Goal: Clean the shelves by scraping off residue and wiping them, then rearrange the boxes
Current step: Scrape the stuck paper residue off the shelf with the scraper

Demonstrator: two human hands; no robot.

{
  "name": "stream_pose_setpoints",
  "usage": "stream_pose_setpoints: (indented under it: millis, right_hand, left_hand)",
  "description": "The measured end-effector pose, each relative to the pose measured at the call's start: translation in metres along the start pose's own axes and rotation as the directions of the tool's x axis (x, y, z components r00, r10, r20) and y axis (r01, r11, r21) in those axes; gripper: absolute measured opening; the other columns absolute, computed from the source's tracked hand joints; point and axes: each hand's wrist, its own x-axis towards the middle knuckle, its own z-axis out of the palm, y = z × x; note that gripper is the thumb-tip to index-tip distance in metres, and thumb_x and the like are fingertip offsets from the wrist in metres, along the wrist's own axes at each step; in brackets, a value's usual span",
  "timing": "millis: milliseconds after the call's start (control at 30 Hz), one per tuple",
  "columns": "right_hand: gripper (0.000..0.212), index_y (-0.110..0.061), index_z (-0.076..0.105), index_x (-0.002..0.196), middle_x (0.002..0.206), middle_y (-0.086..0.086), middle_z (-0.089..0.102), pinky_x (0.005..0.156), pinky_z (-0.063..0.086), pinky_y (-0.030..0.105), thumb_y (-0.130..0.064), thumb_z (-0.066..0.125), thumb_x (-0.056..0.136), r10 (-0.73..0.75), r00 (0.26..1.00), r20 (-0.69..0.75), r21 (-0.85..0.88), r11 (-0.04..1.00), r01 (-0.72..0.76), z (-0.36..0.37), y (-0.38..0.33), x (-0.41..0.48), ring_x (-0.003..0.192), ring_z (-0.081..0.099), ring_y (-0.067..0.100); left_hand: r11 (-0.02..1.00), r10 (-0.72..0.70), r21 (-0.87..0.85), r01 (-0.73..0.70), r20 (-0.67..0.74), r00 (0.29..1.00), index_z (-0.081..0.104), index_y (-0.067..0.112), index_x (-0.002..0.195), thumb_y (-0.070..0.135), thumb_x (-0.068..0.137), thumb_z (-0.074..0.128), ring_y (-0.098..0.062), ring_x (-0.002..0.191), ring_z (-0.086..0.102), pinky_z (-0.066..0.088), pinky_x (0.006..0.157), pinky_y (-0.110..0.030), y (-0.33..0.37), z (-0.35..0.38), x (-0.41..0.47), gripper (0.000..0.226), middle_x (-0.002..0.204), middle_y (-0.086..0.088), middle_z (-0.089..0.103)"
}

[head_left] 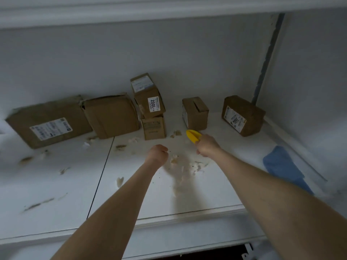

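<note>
My right hand (207,145) grips a yellow scraper (193,136), its blade pointing toward the back of the white shelf (56,212). My left hand (158,152) is curled into a fist above the shelf and holds nothing that I can see. Between and below the two hands lies a patch of brownish residue and loose flakes (185,166). Several cardboard boxes line the back wall: a flat one (48,121) at the left, a square one (112,115), a labelled box "1002" (148,94) stacked on a smaller one (154,127), and two further boxes (195,113) (243,115) on the right.
A blue cloth (281,164) lies on the shelf at the right, near the side wall. More residue smears (37,204) dot the left half of the shelf. Another shelf (131,12) runs overhead. A dark seam (101,175) divides the shelf surface.
</note>
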Motion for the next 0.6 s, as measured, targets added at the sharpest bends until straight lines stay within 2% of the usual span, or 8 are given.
stream_pose_setpoints:
  millis: [67, 133, 233, 333, 400, 467, 533, 600]
  right_hand:
    - [0.036, -0.008, 0.057, 0.130, 0.133, 0.015, 0.056, 0.071, 0.045, 0.033, -0.013, 0.044, 0.097, -0.039, 0.999, 0.024, -0.042, 0.998, 0.040, -0.001, -0.006, 0.012, 0.084, 0.061, 0.030]
    - [0.038, -0.005, 0.052, 0.133, 0.139, 0.017, 0.050, 0.080, 0.043, 0.032, -0.013, 0.041, 0.098, -0.075, 0.997, 0.014, -0.084, 0.994, 0.076, 0.004, -0.011, 0.025, 0.112, 0.057, 0.034]
    - [0.039, -0.003, 0.050, 0.134, 0.142, 0.019, 0.046, 0.094, 0.042, 0.036, -0.016, 0.039, 0.098, -0.101, 0.995, -0.011, -0.107, 0.989, 0.100, 0.014, -0.021, 0.053, 0.126, 0.048, 0.035]
    - [0.039, -0.003, 0.051, 0.132, 0.140, 0.019, 0.047, 0.091, 0.043, 0.038, -0.020, 0.038, 0.100, -0.115, 0.993, 0.023, -0.175, 0.978, 0.117, 0.022, -0.035, 0.074, 0.125, 0.048, 0.036]
    - [0.041, -0.007, 0.044, 0.141, 0.148, 0.016, 0.040, 0.098, 0.040, 0.039, -0.016, 0.035, 0.102, -0.134, 0.989, 0.056, -0.229, 0.963, 0.143, 0.027, -0.043, 0.083, 0.131, 0.043, 0.035]
    - [0.041, -0.009, 0.043, 0.141, 0.146, 0.015, 0.041, 0.099, 0.041, 0.040, -0.017, 0.036, 0.102, -0.138, 0.987, 0.077, -0.249, 0.956, 0.153, 0.031, -0.047, 0.090, 0.129, 0.045, 0.035]
    - [0.038, -0.005, 0.050, 0.133, 0.135, 0.018, 0.052, 0.088, 0.046, 0.038, -0.022, 0.042, 0.100, -0.132, 0.987, 0.093, -0.263, 0.953, 0.152, 0.035, -0.049, 0.093, 0.118, 0.053, 0.035]
    - [0.029, -0.001, 0.062, 0.112, 0.113, 0.019, 0.063, 0.072, 0.046, 0.035, -0.022, 0.048, 0.097, -0.127, 0.983, 0.135, -0.254, 0.954, 0.158, 0.036, -0.047, 0.093, 0.098, 0.062, 0.033]
  left_hand:
    - [1.000, -0.013, -0.003, 0.013, -0.031, 0.999, 0.058, 0.011, 0.129, 0.005, 0.092, 0.043, -0.027, 0.124, 0.050, 0.041, 0.104, -0.033, 0.002, -0.001, 0.007, 0.040, 0.136, -0.009, 0.052]
    - [0.999, -0.034, -0.015, 0.033, -0.048, 0.998, 0.057, 0.011, 0.129, 0.005, 0.093, 0.042, -0.027, 0.123, 0.050, 0.042, 0.104, -0.032, 0.001, -0.002, 0.016, 0.040, 0.136, -0.009, 0.053]
    - [0.997, -0.076, -0.037, 0.073, -0.080, 0.994, 0.057, 0.013, 0.129, 0.004, 0.092, 0.041, -0.026, 0.123, 0.051, 0.042, 0.104, -0.032, -0.004, -0.003, 0.029, 0.042, 0.135, -0.008, 0.054]
    - [0.993, -0.110, -0.062, 0.104, -0.101, 0.989, 0.056, 0.014, 0.130, 0.003, 0.090, 0.040, -0.024, 0.124, 0.050, 0.042, 0.104, -0.030, -0.012, -0.004, 0.039, 0.044, 0.137, -0.007, 0.052]
    - [0.990, -0.125, -0.074, 0.116, -0.122, 0.985, 0.057, 0.016, 0.129, 0.005, 0.091, 0.040, -0.024, 0.120, 0.053, 0.045, 0.100, -0.029, -0.018, -0.006, 0.043, 0.043, 0.135, -0.007, 0.054]
    - [0.991, -0.121, -0.079, 0.111, -0.144, 0.982, 0.058, 0.017, 0.127, 0.006, 0.090, 0.040, -0.024, 0.115, 0.056, 0.047, 0.096, -0.029, -0.025, -0.007, 0.045, 0.042, 0.133, -0.006, 0.056]
    - [0.993, -0.107, -0.063, 0.098, -0.149, 0.983, 0.058, 0.017, 0.127, 0.006, 0.090, 0.040, -0.023, 0.117, 0.055, 0.045, 0.096, -0.028, -0.029, -0.008, 0.045, 0.042, 0.134, -0.005, 0.055]
    - [0.994, -0.104, -0.051, 0.097, -0.148, 0.984, 0.057, 0.017, 0.127, 0.006, 0.091, 0.039, -0.023, 0.119, 0.054, 0.044, 0.096, -0.028, -0.032, -0.008, 0.045, 0.042, 0.134, -0.005, 0.055]
